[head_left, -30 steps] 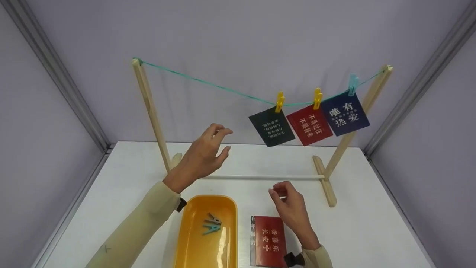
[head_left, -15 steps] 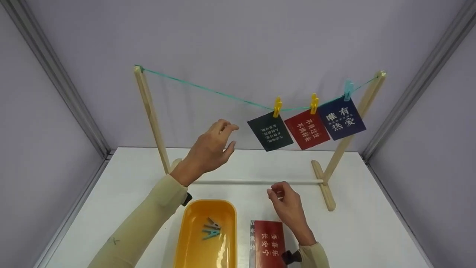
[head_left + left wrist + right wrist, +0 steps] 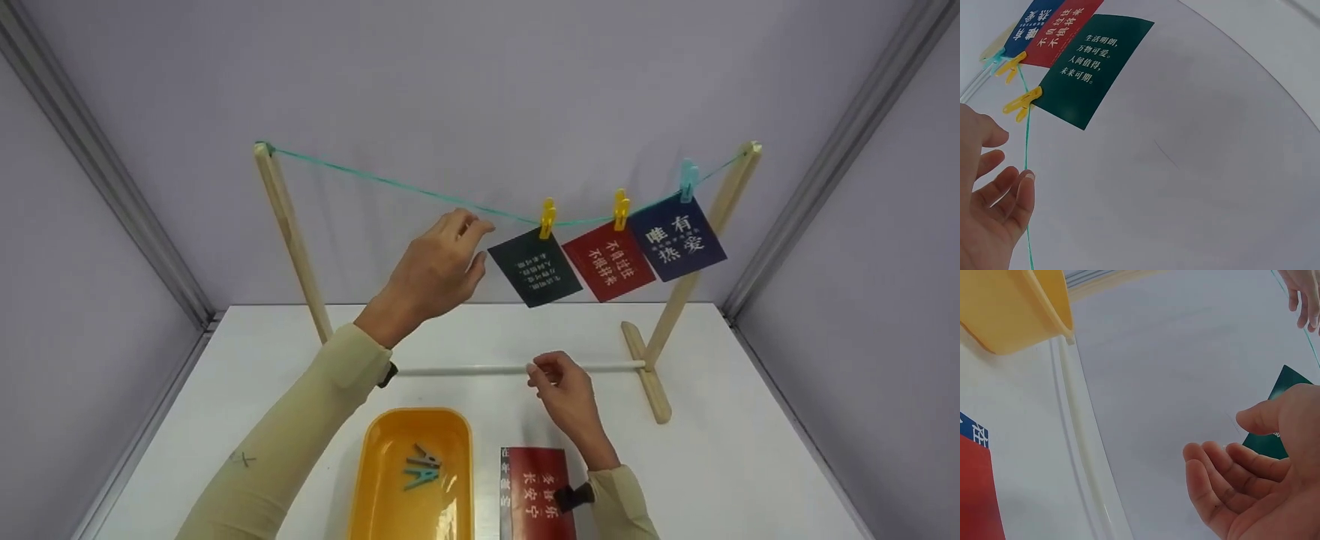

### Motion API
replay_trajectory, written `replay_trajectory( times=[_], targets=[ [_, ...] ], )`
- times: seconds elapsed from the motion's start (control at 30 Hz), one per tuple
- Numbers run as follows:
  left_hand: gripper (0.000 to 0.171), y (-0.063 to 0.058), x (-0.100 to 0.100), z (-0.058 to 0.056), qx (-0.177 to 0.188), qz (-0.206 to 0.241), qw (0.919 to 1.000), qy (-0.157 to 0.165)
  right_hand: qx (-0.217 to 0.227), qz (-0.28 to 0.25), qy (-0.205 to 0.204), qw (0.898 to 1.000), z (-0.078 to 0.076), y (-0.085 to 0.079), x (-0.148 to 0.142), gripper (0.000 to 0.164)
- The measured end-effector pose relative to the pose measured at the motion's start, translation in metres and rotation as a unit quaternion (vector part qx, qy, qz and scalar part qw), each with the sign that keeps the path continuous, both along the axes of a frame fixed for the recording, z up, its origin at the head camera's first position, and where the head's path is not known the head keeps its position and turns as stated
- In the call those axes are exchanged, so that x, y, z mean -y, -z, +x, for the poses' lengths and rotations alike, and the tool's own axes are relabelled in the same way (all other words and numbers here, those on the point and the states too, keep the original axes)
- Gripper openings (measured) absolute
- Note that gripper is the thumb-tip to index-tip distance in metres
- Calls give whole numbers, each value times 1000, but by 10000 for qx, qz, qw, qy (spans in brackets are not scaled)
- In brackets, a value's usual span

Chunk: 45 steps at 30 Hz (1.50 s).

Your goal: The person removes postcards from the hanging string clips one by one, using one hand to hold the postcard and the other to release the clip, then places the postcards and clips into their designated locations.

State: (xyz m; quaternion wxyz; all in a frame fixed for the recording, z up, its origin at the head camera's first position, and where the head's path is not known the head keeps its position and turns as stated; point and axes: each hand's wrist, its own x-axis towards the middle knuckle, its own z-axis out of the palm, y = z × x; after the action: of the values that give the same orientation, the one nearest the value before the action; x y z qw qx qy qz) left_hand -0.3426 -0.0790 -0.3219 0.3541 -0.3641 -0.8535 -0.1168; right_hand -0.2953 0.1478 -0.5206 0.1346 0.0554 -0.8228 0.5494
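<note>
My left hand (image 3: 435, 266) is raised just left of a dark green card (image 3: 536, 281), its fingers loosely bent with nothing held. In the left wrist view its fingertips (image 3: 1026, 179) overlap the green string (image 3: 1027, 140); whether they touch it I cannot tell. A yellow clothespin (image 3: 547, 219) clips the green card to the string. Farther right hang a red card (image 3: 611, 274) on another yellow clothespin (image 3: 621, 210) and a navy card (image 3: 679, 247) on a light blue clothespin (image 3: 688, 180). Lower down, my right hand (image 3: 570, 397) hovers above the table, fingers loosely curled and holding nothing.
A yellow tray (image 3: 360, 487) with a few clothespins (image 3: 421, 472) stands at the front. Right of it, a red card (image 3: 536, 461) lies partly over another card. Wooden posts (image 3: 289, 225) carry the string, and a white rod (image 3: 465, 370) runs between their bases.
My left hand has moved up and right, toward the string and the green card. The right hand has shifted slightly left and up. The camera view has tilted slightly; the hung cards stay clipped.
</note>
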Motion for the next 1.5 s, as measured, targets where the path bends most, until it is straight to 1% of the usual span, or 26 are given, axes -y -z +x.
replay_trajectory(
  times=[0.1, 0.2, 0.33, 0.43, 0.57, 0.63, 0.7, 0.77, 0.93, 1.07, 1.2, 1.3, 1.4, 1.5],
  targets=[
    [31, -3, -4, 0, -56, -101, 9999, -26, -18, -28, -55, 10000, -3, 0, 1, 20],
    [31, -3, -7, -1, -65, -206, 9997, -70, 24, -46, -83, 10000, -6, 0, 2, 19],
    [31, -4, -8, -2, -149, -270, 9995, -64, 75, -65, -84, 9999, -11, -2, 2, 20],
    [28, -8, -6, -5, -500, -414, 9979, 31, 74, -110, -127, 9998, -16, -7, 3, 20],
    [23, -14, -2, -15, -1104, -725, 9911, 166, 154, -203, -202, 9995, -21, -16, 4, 19],
    [22, -16, -1, -19, -1247, -819, 9886, 179, 193, -227, -203, 9994, -23, -20, 3, 19],
    [21, -19, -2, -22, -1235, -817, 9889, 147, 263, -253, -181, 9992, -26, -22, 2, 20],
    [21, -20, -5, -24, -1145, -783, 9903, 99, 296, -323, -153, 9989, -30, -22, 1, 21],
    [23, -23, -15, -25, -867, -732, 9935, -11, 518, -671, -191, 9962, -36, -22, 2, 23],
    [25, -26, -23, -27, -718, -704, 9949, -34, 710, -914, -95, 9932, -40, -24, 5, 29],
    [23, -30, -29, -30, -768, -631, 9950, 112, 760, -1020, -67, 9919, -42, -30, 7, 36],
    [21, -32, -34, -32, -866, -594, 9943, 190, 698, -1038, -72, 9921, -45, -35, 5, 36],
    [23, -32, -39, -34, -863, -610, 9942, 216, 695, -1146, 1, 9910, -48, -37, 2, 34],
    [24, -33, -43, -35, -784, -695, 9943, 177, 809, -1259, -35, 9887, -51, -35, 0, 35]
  ],
)
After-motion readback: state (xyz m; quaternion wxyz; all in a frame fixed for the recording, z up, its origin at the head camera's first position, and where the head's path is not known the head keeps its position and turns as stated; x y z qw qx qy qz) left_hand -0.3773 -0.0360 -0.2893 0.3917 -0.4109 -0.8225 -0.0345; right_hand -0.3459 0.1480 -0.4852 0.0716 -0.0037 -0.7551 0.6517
